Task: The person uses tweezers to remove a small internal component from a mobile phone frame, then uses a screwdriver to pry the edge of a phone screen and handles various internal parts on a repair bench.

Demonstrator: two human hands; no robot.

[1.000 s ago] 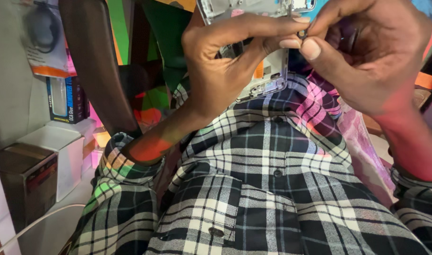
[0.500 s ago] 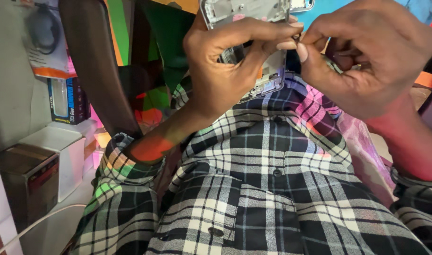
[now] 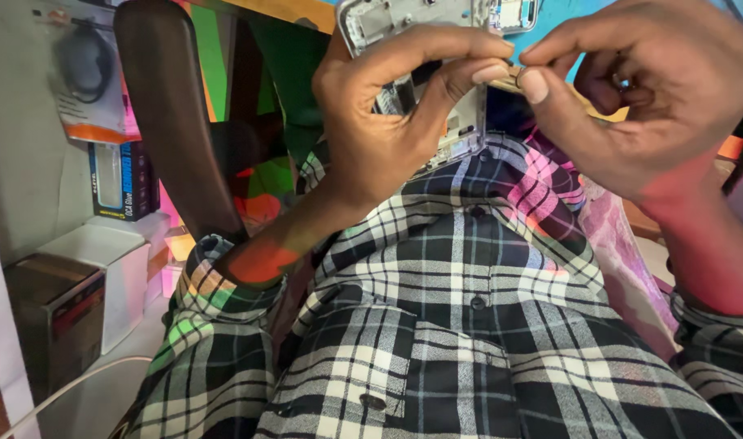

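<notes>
A silver phone frame (image 3: 436, 49), flat and rectangular with its back off, is held up close at the top of the view, above the chest. Its inside shows pale metal with small cut-outs, screw posts and dark recesses; the upper end runs out of the picture. The left hand (image 3: 387, 138) is closed around the frame from the left, thumb and forefinger curled over its middle. The right hand (image 3: 647, 106) meets it from the right, thumb and forefinger narrowed to a pinch on a small thin part (image 3: 509, 79) at the frame's right edge; what that part is cannot be told.

Below the hands lies a checked shirt (image 3: 469, 325) of soft woven cloth in black, white and grey, buttoned down the front, with a chest pocket. Coloured light stains its left sleeve red and green.

To the left stands a dark, smooth, curved chair back (image 3: 168, 122). Beyond it, against the pale wall, hangs a clear packet (image 3: 87, 73) holding a coiled black cable. Under it stands a dark blue box (image 3: 119, 179) with a clear window, then a white box (image 3: 111, 260) and a brown cardboard box (image 3: 54, 317), both closed. A white cable (image 3: 71, 386) curves along the bottom left.
</notes>
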